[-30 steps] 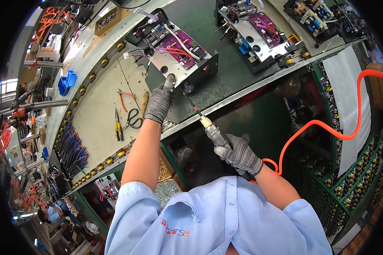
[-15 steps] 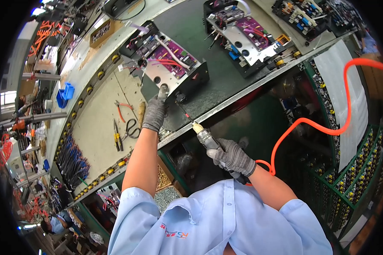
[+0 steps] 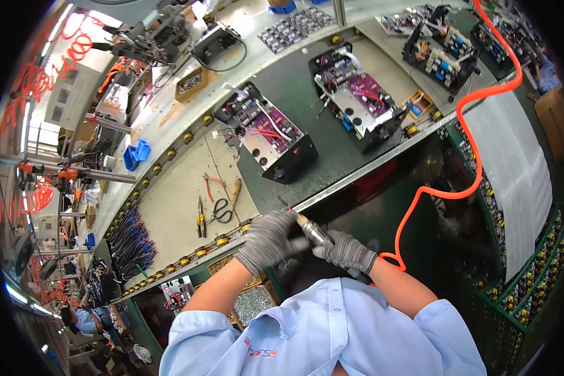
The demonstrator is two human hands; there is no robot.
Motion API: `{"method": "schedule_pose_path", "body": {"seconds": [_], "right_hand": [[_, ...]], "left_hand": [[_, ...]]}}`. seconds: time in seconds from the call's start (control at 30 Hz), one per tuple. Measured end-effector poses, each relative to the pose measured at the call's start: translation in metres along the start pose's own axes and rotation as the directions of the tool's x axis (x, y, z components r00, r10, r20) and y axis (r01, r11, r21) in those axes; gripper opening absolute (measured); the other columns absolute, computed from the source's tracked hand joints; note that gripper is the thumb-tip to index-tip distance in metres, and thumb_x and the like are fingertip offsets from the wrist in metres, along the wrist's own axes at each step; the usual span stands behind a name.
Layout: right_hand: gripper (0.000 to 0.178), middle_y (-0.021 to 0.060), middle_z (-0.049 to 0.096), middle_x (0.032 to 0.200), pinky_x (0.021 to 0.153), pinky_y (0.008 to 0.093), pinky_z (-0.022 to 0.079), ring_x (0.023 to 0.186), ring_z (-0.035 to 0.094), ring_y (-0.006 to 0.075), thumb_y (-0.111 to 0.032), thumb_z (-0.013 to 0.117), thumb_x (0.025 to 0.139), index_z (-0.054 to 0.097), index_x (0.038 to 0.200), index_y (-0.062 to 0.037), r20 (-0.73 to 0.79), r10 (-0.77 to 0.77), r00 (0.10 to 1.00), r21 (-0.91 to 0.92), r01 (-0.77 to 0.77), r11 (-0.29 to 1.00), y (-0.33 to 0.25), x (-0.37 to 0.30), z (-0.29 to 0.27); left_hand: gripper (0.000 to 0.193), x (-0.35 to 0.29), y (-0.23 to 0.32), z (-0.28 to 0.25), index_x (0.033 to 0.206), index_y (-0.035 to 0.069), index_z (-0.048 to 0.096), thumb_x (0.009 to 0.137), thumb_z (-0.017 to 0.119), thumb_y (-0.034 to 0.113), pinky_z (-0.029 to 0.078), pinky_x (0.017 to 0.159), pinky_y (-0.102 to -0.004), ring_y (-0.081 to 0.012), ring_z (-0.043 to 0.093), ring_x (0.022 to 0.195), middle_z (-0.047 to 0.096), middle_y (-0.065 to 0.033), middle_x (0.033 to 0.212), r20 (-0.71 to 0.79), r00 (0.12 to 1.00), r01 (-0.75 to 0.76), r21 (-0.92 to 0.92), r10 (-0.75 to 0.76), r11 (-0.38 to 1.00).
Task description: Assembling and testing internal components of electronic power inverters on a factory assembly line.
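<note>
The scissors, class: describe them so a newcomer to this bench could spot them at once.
Find the pale worktop left of the dark green mat. Up and left of the gloved left hand lie the scissors, beside yellow-handled pliers. Unlike those and the red-handled pliers above, they have black loop handles.

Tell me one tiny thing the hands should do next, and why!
Maybe ease the left hand a little away from the power tool. The right hand grips the power tool, and the left hand is right beside its pale nose, so it could perhaps get poked.
</note>
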State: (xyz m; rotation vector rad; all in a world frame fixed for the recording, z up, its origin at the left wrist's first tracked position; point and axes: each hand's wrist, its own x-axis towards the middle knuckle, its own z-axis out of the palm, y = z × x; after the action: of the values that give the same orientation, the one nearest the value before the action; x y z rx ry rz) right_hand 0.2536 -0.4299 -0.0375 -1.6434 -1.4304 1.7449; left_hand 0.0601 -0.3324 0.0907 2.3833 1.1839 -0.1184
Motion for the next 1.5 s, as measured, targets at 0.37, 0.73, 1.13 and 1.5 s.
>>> {"method": "schedule_pose_path", "body": {"seconds": [0.37, 0.73, 1.13, 1.5], "right_hand": [[0.052, 0.0167, 0.071, 0.099, 0.084, 0.0472, 0.053, 0.093, 0.069, 0.0360, -0.041, 0.070, 0.082, 0.060, 0.120, -0.0078, 0.238, -0.142, 0.961, -0.806, 0.277, 0.523, -0.111, -0.084, -0.045], [0.082, 0.0137, 0.062, 0.125, 0.106, 0.0430, 0.045, 0.126, 0.054, 0.0259, -0.038, 0.096, 0.063, 0.059, 0.126, -0.0020, 0.017, -0.699, 0.715, 0.429, 0.626, 0.651, -0.148, -0.079, -0.032], [0.027, 0.0115, 0.070, 0.096, 0.084, 0.0329, 0.058, 0.091, 0.068, 0.0171, 0.009, 0.070, 0.077, 0.061, 0.099, -0.0023, 0.177, -0.461, 0.869, 0.499, 0.325, 0.804, -0.184, 0.023, 0.024], [0.033, 0.0135, 0.068, 0.091, 0.077, 0.0378, 0.059, 0.082, 0.068, 0.0225, 0.002, 0.077, 0.078, 0.058, 0.104, -0.0035, 0.224, -0.469, 0.855, 0.282, 0.404, 0.870, -0.231, 0.081, 0.021]], "left_hand": [[0.043, -0.014, 0.044, 0.020, 0.080, 0.010, 0.073, 0.069, 0.076, 0.051, 0.056, 0.065, -0.0448, -0.0349, 0.070, 0.072, 0.069, -0.0135, 0.072, 0.325, 0.931, -0.214, 0.123, 0.165, 0.969], [0.052, -0.084, 0.065, -0.001, 0.101, 0.009, 0.067, 0.066, 0.081, 0.045, 0.055, 0.074, -0.0423, -0.0306, 0.066, 0.083, 0.064, -0.0116, 0.087, -0.364, 0.931, -0.173, -0.378, 0.026, 0.909], [0.046, -0.196, -0.148, 0.161, 0.112, 0.005, 0.067, 0.100, 0.050, 0.046, 0.051, 0.088, -0.0425, -0.0350, 0.067, 0.094, 0.071, -0.0208, 0.099, -0.035, 0.457, 0.416, -0.875, -0.889, 0.249], [0.028, -0.292, -0.134, 0.165, 0.101, 0.005, 0.067, 0.095, 0.061, 0.032, 0.052, 0.079, -0.0448, -0.0334, 0.067, 0.086, 0.067, -0.0166, 0.091, -0.013, 0.321, 0.565, -0.800, -0.947, 0.203]]}}
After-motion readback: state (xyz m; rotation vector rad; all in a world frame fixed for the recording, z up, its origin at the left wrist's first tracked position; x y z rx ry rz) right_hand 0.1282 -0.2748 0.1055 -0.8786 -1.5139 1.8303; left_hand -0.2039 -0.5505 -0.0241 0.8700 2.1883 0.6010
